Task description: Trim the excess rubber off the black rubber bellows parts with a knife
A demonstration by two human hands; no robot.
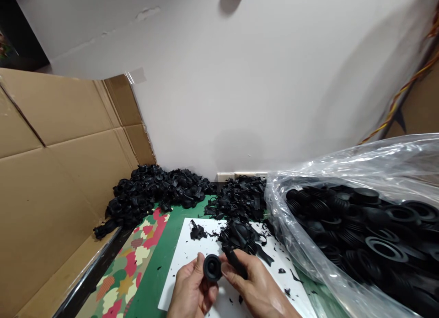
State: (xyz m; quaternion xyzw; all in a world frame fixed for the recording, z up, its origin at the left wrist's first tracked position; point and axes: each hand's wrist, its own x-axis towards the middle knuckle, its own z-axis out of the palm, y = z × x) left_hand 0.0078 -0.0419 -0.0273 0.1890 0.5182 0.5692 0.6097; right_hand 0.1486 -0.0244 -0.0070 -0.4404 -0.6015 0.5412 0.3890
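My left hand [192,286] grips a small round black rubber boot [212,267] between thumb and fingers, its open end with a raised centre turned towards me. Close on its right, my right hand [252,281] is closed around a black bar-shaped thing [236,263]; whether it is a tool handle or a rubber piece I cannot tell. The right thumb and fingertip are at the boot's edge. Beneath both hands lies a white board [178,272] strewn with black rubber scraps [240,235].
A clear plastic bag [279,217] full of ribbed black rubber boots [343,217] stands at the right. Black rubber parts [164,185] and trimmings [240,197] are heaped along the wall. Cardboard [68,172] borders the left side, beside a patterned strip [130,267] on the green table [151,272].
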